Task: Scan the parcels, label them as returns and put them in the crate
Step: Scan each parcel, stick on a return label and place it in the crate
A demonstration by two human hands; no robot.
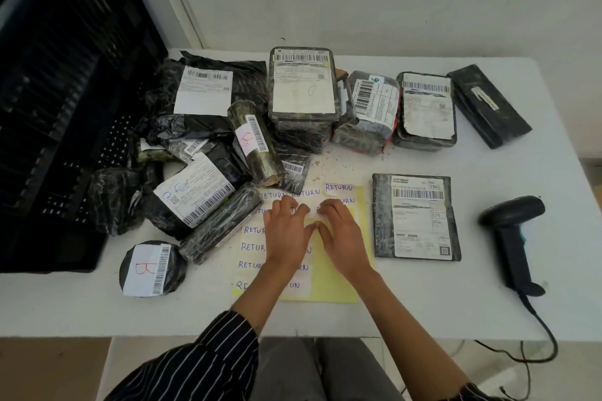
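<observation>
Head: left hand [286,233], right hand [340,238] flat on label sheet [338,285], grips apart; parcel [415,216] beside right hand

Soft, even light. The white table [423,312] is bright, nearly washed out. The crate [49,107] is underexposed, detail lost. Glare on the parcels [361,130]. Edges bow; slight overall softness.

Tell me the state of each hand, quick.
Left hand: open, fingers lying flat on the RETURN label sheet.
Right hand: open, fingertips resting on the same sheet, no clear pinch visible.
</observation>
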